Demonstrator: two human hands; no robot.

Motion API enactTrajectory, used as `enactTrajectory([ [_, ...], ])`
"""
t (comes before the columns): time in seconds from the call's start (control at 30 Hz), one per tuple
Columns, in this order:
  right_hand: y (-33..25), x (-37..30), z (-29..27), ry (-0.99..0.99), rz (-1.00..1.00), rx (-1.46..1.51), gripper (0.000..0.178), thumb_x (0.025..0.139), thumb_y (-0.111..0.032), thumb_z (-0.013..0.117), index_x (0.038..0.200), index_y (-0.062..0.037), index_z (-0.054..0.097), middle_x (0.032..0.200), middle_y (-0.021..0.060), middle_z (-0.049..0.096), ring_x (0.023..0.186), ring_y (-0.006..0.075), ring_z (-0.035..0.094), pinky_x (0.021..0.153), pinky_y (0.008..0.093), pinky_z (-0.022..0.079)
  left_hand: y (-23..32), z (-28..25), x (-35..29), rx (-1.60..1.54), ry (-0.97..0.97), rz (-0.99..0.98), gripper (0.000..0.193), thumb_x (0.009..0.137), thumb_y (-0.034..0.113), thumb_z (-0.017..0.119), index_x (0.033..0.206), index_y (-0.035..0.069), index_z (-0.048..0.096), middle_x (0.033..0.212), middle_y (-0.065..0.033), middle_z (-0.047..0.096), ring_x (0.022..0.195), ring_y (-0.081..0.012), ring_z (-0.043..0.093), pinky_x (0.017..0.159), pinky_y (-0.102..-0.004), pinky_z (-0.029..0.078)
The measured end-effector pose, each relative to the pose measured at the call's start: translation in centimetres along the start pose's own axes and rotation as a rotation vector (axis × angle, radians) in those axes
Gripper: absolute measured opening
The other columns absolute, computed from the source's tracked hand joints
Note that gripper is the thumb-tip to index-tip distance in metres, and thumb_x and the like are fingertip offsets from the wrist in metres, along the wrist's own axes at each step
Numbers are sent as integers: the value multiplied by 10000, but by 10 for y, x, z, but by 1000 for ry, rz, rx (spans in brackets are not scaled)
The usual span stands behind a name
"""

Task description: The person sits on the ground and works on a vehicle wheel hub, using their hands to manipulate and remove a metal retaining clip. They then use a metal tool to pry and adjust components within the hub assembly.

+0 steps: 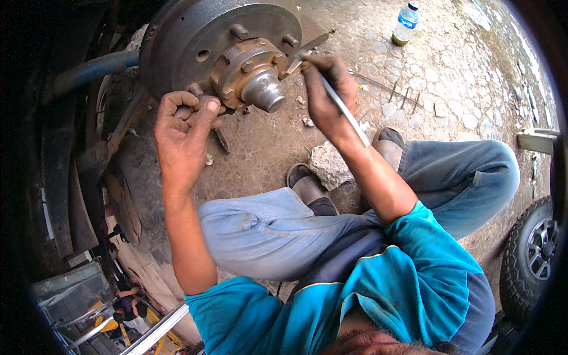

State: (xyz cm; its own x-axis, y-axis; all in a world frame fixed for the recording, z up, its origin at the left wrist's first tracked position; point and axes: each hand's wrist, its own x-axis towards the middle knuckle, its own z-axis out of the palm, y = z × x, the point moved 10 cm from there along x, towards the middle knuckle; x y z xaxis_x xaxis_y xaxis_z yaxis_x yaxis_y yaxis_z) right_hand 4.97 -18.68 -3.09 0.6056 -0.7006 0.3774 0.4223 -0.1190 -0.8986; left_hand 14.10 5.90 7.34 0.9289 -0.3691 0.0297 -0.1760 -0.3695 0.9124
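Observation:
A dark brake drum (177, 35) with wheel studs fills the top left. From its middle sticks out a rusty hub (234, 68) with bolts round it and a bare metal end (264, 90). My left hand (184, 127) is beside the lower stud, fingers curled and thumb against the forefinger; what they pinch is hidden. A dark pointed metal piece (222, 139) shows just below those fingers. Right of the hub, my right hand (331, 94) is closed round a slim silver tool (345, 111). Its shaft runs back along the wrist; its kind is unclear.
A dark flat bar (315, 44) is behind the right hand. A thin rod with prongs (402, 97) lies on the cracked floor. Near my sandalled feet is a stone (329, 165). A bottle (406, 23) stands farther off; a tyre (532, 254) is at right.

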Motion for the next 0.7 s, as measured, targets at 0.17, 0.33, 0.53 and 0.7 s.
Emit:
enactTrajectory([
  [0.17, -52, 1, 19, -133, -389, -90, 47, 976, -13, 752, 1009, 9, 727, 892, 190, 758, 779, 175, 738, 698, 333, 575, 0, 0, -2, -10, 25, 6, 284, 1016, 125, 797, 1162, 34, 572, 1060, -124, 738, 981, -195, 760, 811, -329, 653],
  [0.33, 28, 13, -31, 143, -41, -57, 139, 1014, -91, 755, 1096, 6, 700, 845, 148, 755, 731, 168, 710, 683, 323, 559, 7, 2, -2, -16, 15, 20, 277, 1016, 117, 798, 1154, 30, 574, 1037, -114, 731, 973, -176, 757, 794, -315, 660],
  [0.53, 144, -10, -38, -271, 222, -520, 217, 952, -210, 787, 1024, -7, 759, 916, 219, 787, 869, 385, 793, 778, 461, 617, 1, -6, -1, 40, 11, 15, 278, 1031, 153, 784, 1176, 36, 577, 1097, -145, 761, 1007, -231, 772, 836, -347, 642],
  [0.7, 222, -44, -58, -605, 620, -738, 472, 937, -490, 803, 835, -30, 839, 803, 168, 803, 840, 369, 805, 836, 476, 626, 0, -1, -2, -3, 10, -24, 284, 1021, 139, 798, 1177, 24, 591, 1064, -125, 759, 1002, -197, 769, 819, -314, 639],
])
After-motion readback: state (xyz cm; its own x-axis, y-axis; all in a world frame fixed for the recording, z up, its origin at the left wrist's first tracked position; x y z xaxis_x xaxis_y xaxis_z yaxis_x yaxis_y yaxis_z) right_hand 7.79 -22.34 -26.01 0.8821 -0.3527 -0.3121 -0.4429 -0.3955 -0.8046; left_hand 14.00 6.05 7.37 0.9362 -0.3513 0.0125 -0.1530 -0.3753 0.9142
